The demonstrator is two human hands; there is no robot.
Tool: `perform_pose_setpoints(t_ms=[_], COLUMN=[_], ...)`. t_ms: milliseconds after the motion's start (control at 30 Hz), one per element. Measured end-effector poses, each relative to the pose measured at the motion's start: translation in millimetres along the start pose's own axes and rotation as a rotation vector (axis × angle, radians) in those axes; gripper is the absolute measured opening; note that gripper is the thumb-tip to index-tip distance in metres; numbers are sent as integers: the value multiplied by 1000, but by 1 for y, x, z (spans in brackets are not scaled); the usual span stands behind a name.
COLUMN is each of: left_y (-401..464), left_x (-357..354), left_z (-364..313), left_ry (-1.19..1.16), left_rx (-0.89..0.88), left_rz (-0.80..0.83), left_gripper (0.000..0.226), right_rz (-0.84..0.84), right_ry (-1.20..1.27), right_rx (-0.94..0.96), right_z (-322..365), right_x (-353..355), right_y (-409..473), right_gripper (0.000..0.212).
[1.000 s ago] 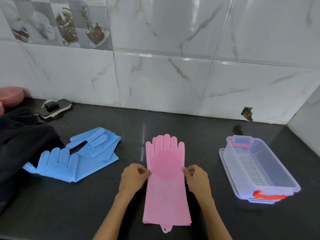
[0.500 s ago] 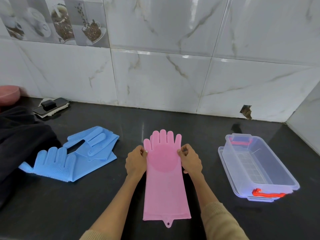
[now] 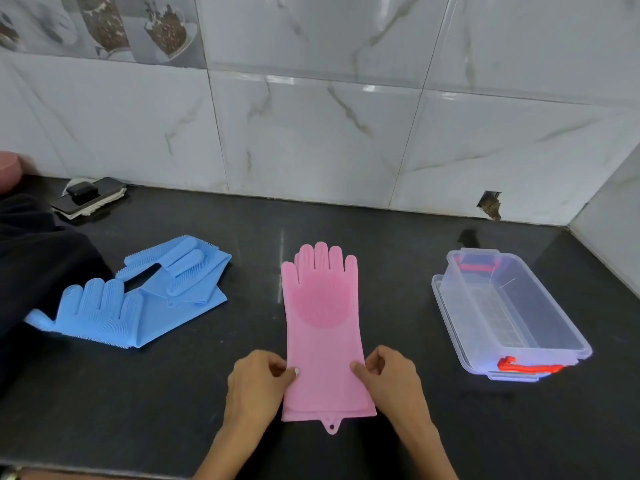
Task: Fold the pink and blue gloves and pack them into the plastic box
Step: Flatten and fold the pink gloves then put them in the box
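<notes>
While the pink glove (image 3: 323, 334) lies flat mid-counter, our left hand (image 3: 258, 379) and right hand (image 3: 389, 375) pinch its cuff edges — folding is barely begun. Next, we'd judge, lift the cuff toward the fingers; blue gloves (image 3: 138, 292) and plastic box (image 3: 512, 317) wait.

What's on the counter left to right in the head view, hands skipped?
dark cloth → blue gloves → pink glove → plastic box. The phone sits behind, above the cloth and blue gloves, so its slot is unclear.
</notes>
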State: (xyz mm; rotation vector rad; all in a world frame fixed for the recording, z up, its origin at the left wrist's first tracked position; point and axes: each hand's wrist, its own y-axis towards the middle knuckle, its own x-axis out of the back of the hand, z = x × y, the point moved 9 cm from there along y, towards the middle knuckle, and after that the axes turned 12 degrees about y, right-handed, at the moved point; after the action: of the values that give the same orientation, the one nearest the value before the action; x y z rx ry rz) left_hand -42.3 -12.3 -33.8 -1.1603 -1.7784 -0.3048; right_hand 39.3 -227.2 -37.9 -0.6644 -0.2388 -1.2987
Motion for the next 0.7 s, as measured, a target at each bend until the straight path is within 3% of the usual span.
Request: perform_pose_setpoints(t_ms=[233,533,700], left_y=[-28,-35,-36], left_x=[-2,-4,-10], left_z=[10,17,18], left_ry=[119,219,362], left_rx=[68,111,118], left_rz=[90,105,179], left_gripper=[16,21,33], right_rz=[134,122,96], right_ry=[-58,1,-100], right_rx=[-139,-132,-113], right_z=[-15,-21,-19], right_x=[6,11,10], right_y=[-25,-29,-31], right_gripper=[19,20,28])
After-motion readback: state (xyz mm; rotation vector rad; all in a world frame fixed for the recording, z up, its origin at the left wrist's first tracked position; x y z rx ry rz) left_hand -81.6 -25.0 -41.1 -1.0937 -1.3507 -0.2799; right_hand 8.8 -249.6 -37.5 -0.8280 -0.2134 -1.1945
